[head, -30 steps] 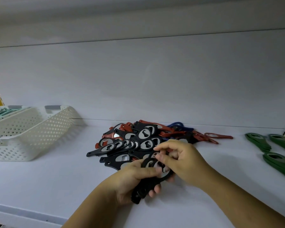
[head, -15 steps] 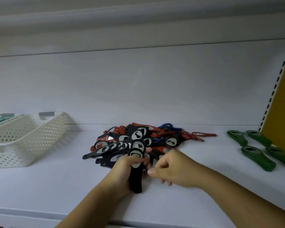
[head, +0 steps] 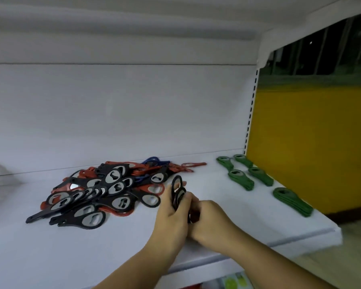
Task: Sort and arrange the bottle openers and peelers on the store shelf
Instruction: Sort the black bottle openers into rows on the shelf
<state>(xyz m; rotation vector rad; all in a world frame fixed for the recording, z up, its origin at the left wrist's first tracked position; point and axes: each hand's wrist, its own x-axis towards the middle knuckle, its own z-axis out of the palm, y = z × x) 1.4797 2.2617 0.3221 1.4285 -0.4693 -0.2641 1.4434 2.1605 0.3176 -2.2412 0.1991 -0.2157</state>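
Our left grip (head: 171, 215) and right grip (head: 209, 221) both clasp the black openers (head: 177, 191); we should square the stack before laying it rightward, near the green openers (head: 240, 181).

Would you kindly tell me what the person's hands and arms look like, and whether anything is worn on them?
Both are bare. The left hand and the right hand wear no gloves, and no ring, watch or bracelet shows on the sides in view. Both forearms are uncovered down to the bottom edge of the picture, with no sleeve in sight.
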